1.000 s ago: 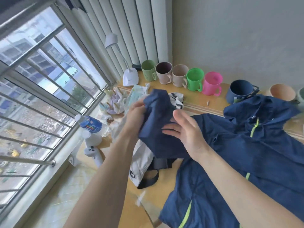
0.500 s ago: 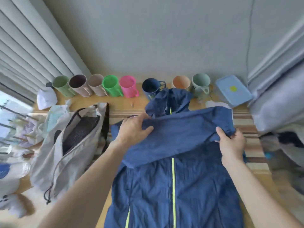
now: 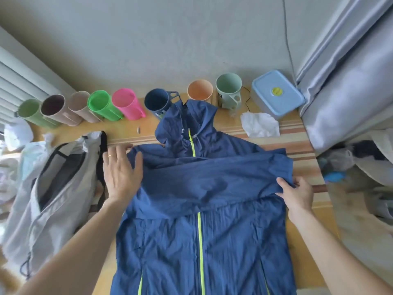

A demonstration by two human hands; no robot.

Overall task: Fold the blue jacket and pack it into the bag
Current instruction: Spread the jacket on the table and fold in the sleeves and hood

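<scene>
The blue jacket [image 3: 204, 241] of thin crinkled cloth, with a yellow-green zip down its front, lies flat on the wooden table [image 3: 131, 128] between the two hands, hem nearest, hood farthest. One sleeve is folded across the chest in a band running from one hand to the other.

The left hand [image 3: 121, 173] is spread wide, fingers apart, palm down; its thumb side lies on the left end of the folded sleeve, while the fingers reach over the table edge of the jacket. A ring shows on one finger. The right hand [image 3: 297, 194] is closed in a pinch on the right end of the sleeve, thumb on top of the cloth, fingers under it.

Just left of the left hand lies the pale grey drawstring bag [image 3: 53, 196] with black straps and a dark mesh lining; its mouth gapes open, and I cannot tell what is inside.

Beyond the hands, past the hood, eight plastic cups stand in a row along the wall: two green, one brown-rimmed, one beige, one pink [image 3: 127, 105], one navy [image 3: 157, 101], one orange, one pale green [image 3: 228, 92]. All that show their insides look empty. Beyond the right hand are one crumpled white tissue [image 3: 260, 124] and one light blue lidded box [image 3: 276, 94], shut, with a yellow sticker on its lid.
</scene>
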